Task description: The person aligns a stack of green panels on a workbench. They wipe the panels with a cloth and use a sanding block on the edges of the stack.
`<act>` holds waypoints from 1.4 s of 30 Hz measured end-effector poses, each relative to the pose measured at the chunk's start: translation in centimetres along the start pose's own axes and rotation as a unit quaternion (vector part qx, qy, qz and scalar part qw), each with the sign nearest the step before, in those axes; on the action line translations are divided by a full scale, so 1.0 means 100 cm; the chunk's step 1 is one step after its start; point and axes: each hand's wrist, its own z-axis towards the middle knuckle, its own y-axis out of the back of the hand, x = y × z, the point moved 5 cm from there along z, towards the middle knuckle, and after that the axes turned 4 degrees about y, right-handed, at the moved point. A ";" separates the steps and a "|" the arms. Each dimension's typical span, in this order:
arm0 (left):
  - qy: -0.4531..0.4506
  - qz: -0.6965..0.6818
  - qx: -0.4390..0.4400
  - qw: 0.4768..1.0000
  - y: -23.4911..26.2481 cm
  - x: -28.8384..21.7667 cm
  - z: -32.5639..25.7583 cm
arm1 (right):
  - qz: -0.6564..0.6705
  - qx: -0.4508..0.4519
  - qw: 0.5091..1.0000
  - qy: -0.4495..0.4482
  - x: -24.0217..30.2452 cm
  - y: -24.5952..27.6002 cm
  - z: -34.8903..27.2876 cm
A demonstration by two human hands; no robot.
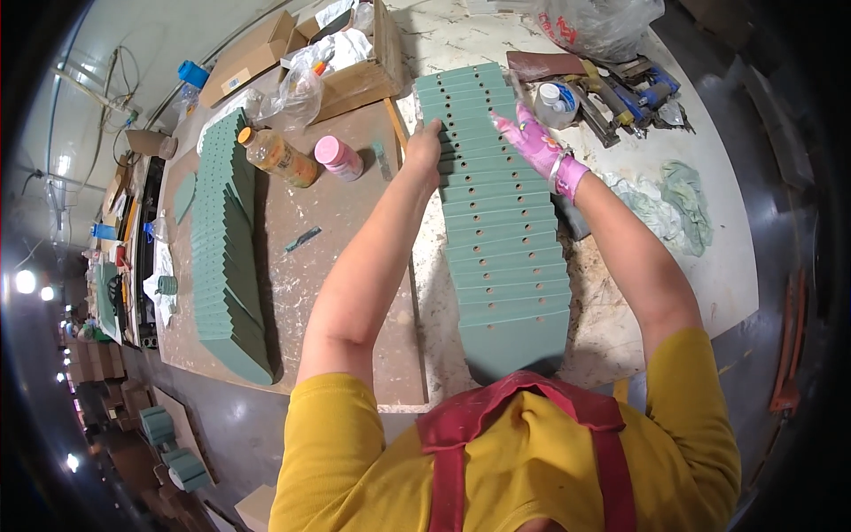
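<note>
A fanned row of green, round-ended, hole-punched sheets (505, 239) runs from the worktop's (651, 306) near edge toward its far edge. Bare left hand (425, 147), grip unclear, and pink-floral-gloved right hand (537, 151), spread wide, flank it, probably to align the overlaps.

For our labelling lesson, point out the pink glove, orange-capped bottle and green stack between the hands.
Pink glove (538, 149), head view: its back.
Orange-capped bottle (281, 160), head view: its body.
Green stack (502, 223), head view: middle layers.
</note>
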 end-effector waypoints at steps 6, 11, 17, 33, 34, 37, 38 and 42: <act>0.011 0.052 -0.024 0.998 0.024 0.003 0.037 | -0.040 -0.017 0.999 0.005 0.009 -0.006 -0.004; -0.145 0.063 0.123 0.980 0.048 -0.005 -0.061 | 0.195 -0.025 0.980 0.020 0.024 0.030 -0.096; -0.102 0.235 0.167 0.952 0.053 0.115 -0.219 | 0.133 -0.034 0.986 0.093 -0.036 -0.006 -0.246; -0.136 0.080 0.095 0.983 0.017 0.145 -0.247 | -0.272 -0.185 0.943 0.049 -0.079 0.111 -0.178; -0.138 0.081 0.086 0.983 0.019 0.147 -0.246 | -0.397 -0.159 0.903 0.026 -0.075 0.101 -0.166; -0.138 0.095 0.053 0.984 0.035 0.141 -0.252 | -0.441 -0.023 0.897 -0.017 -0.078 0.064 -0.145; -0.146 0.097 0.040 0.984 0.036 0.138 -0.253 | -0.424 0.002 0.905 -0.020 -0.078 0.060 -0.139; -0.107 0.185 0.038 0.976 0.042 0.151 -0.239 | -0.184 -0.100 0.977 0.046 -0.112 0.082 -0.143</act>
